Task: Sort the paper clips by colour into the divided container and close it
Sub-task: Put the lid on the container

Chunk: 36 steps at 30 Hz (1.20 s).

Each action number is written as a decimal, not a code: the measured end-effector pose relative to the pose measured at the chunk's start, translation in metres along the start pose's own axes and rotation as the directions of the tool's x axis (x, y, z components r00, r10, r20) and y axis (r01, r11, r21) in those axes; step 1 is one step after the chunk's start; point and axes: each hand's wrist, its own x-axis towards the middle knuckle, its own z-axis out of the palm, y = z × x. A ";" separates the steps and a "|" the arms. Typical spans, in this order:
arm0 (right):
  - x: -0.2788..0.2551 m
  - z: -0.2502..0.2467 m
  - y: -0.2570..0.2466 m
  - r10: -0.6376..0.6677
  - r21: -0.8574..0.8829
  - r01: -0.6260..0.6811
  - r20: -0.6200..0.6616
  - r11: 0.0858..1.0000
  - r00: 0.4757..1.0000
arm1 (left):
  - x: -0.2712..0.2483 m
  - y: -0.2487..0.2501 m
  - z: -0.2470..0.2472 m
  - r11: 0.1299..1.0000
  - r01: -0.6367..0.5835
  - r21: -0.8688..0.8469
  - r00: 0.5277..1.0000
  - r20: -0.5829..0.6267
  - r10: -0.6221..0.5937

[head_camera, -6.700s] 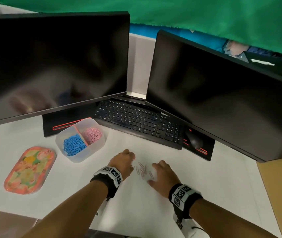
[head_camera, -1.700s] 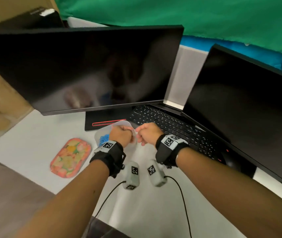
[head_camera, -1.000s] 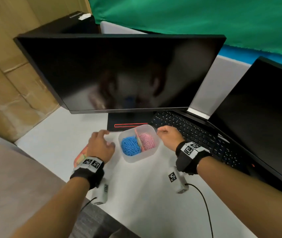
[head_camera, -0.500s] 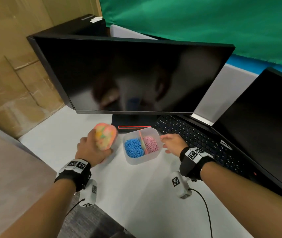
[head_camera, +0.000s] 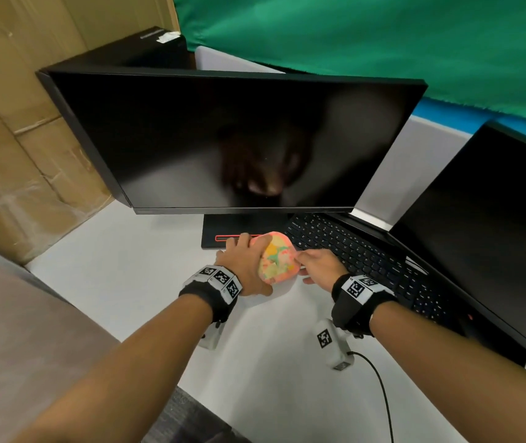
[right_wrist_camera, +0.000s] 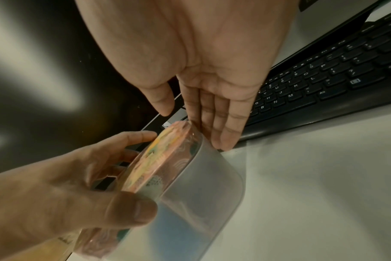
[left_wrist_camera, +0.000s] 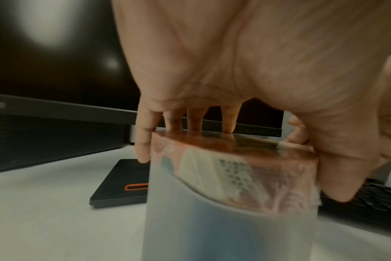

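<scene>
The floral orange-pink lid (head_camera: 277, 258) now covers the translucent divided container (left_wrist_camera: 223, 229), sitting on its rim at a slight tilt. My left hand (head_camera: 246, 264) grips the lid, fingers (left_wrist_camera: 143, 141) curled over its far edge and thumb (right_wrist_camera: 132, 208) on the near side. My right hand (head_camera: 315, 266) is open, its straight fingers (right_wrist_camera: 223, 127) touching the container's (right_wrist_camera: 203, 190) right wall beside the lid (right_wrist_camera: 161, 155). The paper clips are hidden under the lid. Only a faint blue tint shows through the wall.
The container stands on the white desk (head_camera: 146, 282) before a monitor's black base (head_camera: 232, 228). A black keyboard (head_camera: 351, 247) lies just right of it. Two dark monitors (head_camera: 239, 139) rise behind. Cardboard boxes (head_camera: 15, 155) stand at left. A cable (head_camera: 380, 388) trails from my right wrist.
My left hand picked the lid up from the desk at the left and brought it right onto the container. My right hand shifted against the container's right side.
</scene>
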 end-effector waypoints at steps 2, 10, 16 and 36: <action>0.000 0.000 0.002 -0.017 -0.050 0.017 -0.013 0.999 1.000 | 0.001 0.002 -0.001 1.000 0.002 0.001 1.000 0.008 -0.002; 0.003 0.003 0.002 -0.017 -0.124 0.009 -0.065 0.992 0.998 | 0.004 -0.005 -0.005 1.000 -0.021 -0.015 0.998 0.061 0.022; 0.006 0.000 -0.008 -0.009 -0.148 0.000 -0.061 0.989 0.998 | 0.004 -0.011 -0.005 0.995 -0.038 -0.088 0.998 0.045 0.042; 0.016 0.002 -0.014 0.186 0.159 -0.175 -0.057 0.972 0.981 | -0.016 -0.059 0.028 0.229 0.290 -0.929 0.827 0.123 -0.548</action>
